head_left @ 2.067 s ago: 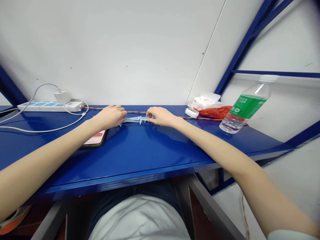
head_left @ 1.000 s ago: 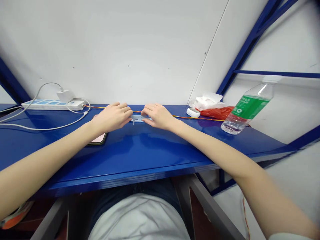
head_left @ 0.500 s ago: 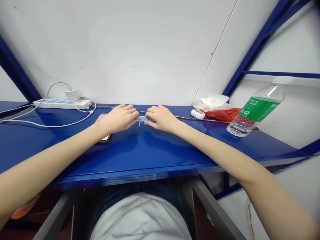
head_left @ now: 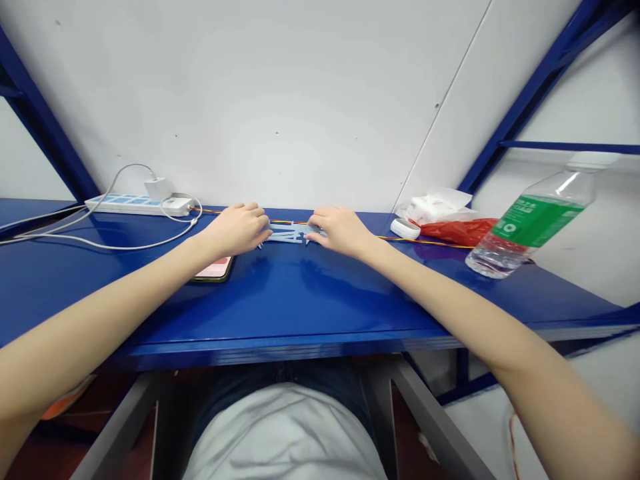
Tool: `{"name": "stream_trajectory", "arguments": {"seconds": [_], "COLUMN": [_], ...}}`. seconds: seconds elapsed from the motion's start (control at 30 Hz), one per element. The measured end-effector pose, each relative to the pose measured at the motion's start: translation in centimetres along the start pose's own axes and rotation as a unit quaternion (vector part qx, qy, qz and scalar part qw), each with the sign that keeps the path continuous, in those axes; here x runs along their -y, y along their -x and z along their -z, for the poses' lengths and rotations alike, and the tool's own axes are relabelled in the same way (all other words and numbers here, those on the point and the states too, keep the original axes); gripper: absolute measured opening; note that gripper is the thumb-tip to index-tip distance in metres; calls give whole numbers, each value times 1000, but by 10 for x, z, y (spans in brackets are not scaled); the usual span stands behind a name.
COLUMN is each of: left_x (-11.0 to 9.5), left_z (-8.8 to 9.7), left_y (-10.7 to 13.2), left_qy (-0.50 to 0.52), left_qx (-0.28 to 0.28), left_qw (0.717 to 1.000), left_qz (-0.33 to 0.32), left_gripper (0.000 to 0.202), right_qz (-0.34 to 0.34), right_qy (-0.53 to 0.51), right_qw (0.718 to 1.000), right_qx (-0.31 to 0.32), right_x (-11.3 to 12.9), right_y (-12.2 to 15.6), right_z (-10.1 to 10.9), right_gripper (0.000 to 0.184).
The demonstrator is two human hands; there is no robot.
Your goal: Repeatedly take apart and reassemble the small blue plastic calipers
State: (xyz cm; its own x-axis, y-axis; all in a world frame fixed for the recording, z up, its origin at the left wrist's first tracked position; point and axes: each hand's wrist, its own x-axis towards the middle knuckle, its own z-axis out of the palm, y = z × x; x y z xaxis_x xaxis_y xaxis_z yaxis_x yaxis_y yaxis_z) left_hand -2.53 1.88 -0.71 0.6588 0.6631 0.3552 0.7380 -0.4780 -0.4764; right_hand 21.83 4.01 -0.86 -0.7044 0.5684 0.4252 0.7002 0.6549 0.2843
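Note:
Between my hands, near the back of the blue table [head_left: 280,300], lies a loose cluster of thin pale-blue plastic sticks [head_left: 285,233], some with pointed ends; I cannot make out their exact kind. My left hand [head_left: 237,227] is curled over the cluster's left end, thumb near the sticks. At the right end, my right hand [head_left: 340,230] has its fingers bent round the sticks, the thumb in front. Both hands hide part of the cluster. Under my left wrist lies a phone [head_left: 217,268] with a lit screen, partly covered.
A white power strip [head_left: 137,205] with a plugged-in charger and looping white cable [head_left: 120,247] lies back left. Red and yellow wires [head_left: 425,242] run along the wall. On the right are a white oval device [head_left: 405,229], tissues [head_left: 440,203], a red bag [head_left: 455,230] and a water bottle [head_left: 535,217].
My hands have moved apart, and more of the pale-blue sticks now shows spread between them. More of the phone's lower part is visible. The view has shifted slightly left.

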Motion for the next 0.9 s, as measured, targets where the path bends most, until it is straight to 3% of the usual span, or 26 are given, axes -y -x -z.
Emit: {"name": "stream_trajectory", "arguments": {"seconds": [0.37,0.57,0.9], "left_x": [-19,-26,-35], "left_z": [4,11,19], "left_y": [-2,-3,-5], "left_qy": [81,133,218], "left_qx": [0,-14,32], "left_qw": [995,991,968], "left_qz": [-63,22,122], "left_gripper": [32,30,12], "right_qz": [64,92,140], "right_qy": [4,1,26], "right_qw": [998,996,989], "right_qx": [8,-10,-45], "right_x": [8,14,21], "right_y": [1,0,0], "right_z": [0,0,3], "right_gripper": [21,23,30]}}
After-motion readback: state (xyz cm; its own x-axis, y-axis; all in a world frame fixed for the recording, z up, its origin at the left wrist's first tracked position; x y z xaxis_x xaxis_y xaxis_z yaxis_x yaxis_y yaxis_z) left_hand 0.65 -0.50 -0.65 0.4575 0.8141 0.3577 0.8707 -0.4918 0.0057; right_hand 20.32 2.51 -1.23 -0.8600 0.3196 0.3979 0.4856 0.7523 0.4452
